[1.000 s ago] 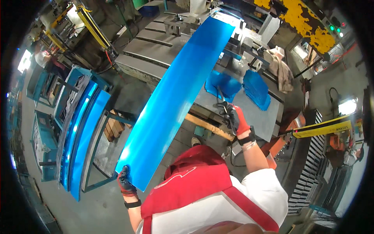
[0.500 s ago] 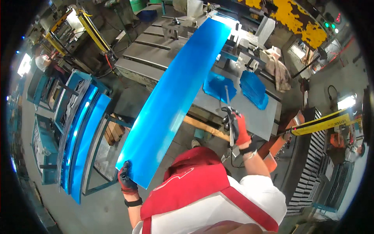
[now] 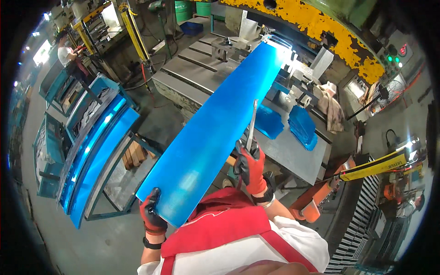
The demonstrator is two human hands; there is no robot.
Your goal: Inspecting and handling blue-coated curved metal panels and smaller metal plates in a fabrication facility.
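Note:
A long blue film-covered metal sheet (image 3: 208,130) slants from in front of me up to the machine's bright die area. My left hand (image 3: 153,213), in a red and black glove, grips its near left corner, thumb on top. My right hand (image 3: 251,167), gloved alike, is closed around a slim grey metal tool (image 3: 251,126) that points away from me. The tool and that hand are at the sheet's right edge; whether they touch it I cannot tell. Two piles of small blue cut pieces, one (image 3: 268,122) nearer the sheet and another (image 3: 302,128) farther right, lie on the machine table.
The slotted machine table (image 3: 293,158) spreads beneath the sheet's far half, under a worn yellow press beam (image 3: 316,27). At left, a rack (image 3: 107,215) holds several curved blue sheets (image 3: 103,158). Another person (image 3: 68,57) stands far left. A yellow post (image 3: 373,168) juts in at right.
My right hand has moved left with the tool, from beside the small pieces to the sheet's right edge. My left hand keeps its grip on the corner. The view has shifted.

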